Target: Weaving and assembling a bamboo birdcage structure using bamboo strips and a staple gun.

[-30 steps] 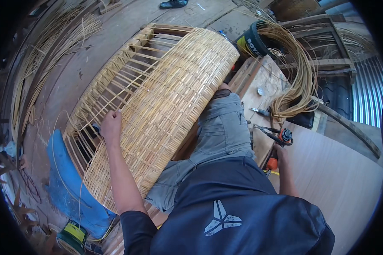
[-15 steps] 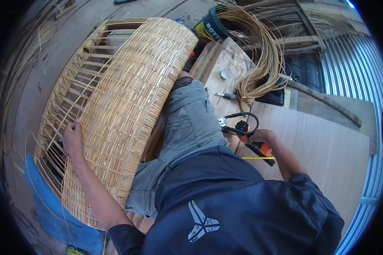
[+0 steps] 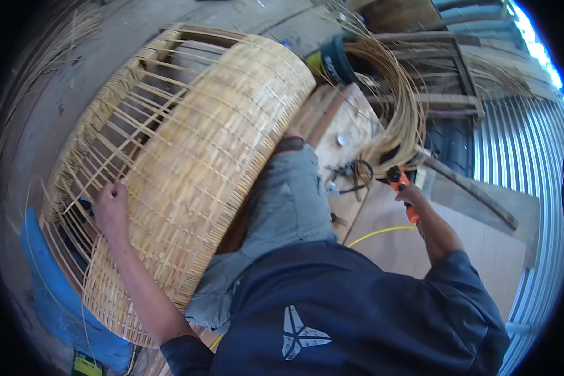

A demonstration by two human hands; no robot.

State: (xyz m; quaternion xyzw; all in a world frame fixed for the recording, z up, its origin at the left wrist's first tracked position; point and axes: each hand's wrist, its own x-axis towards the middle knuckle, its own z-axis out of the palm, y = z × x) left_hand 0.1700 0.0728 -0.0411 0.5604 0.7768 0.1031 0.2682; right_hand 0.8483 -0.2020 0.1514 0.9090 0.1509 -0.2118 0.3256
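A long, curved woven rattan panel (image 3: pixel 213 150) leans across the left side, over my legs, joined to a frame with open slats (image 3: pixel 128 116). At the edge of the weave, my left hand (image 3: pixel 111 203) is closed in a pinch on a thin rattan strand; the fingertips are partly hidden. My right hand (image 3: pixel 412 195) grips an orange and black air stapler (image 3: pixel 400 177), raised over the wooden board on my right. From its lower end a yellow hose (image 3: pixel 379 233) curves back towards my waist.
A coil of loose rattan strands (image 3: pixel 398 106) spills from a dark bucket (image 3: pixel 335 59) at the back. A pale wooden board (image 3: pixel 476 235) lies to the right, with a wooden stick (image 3: pixel 470 188) beyond it. Blue material (image 3: pixel 50 276) lies at the lower left.
My right hand has lifted the air stapler off the board and moved it right and away from me. My left hand stays at the weave's edge. The view has shifted slightly.
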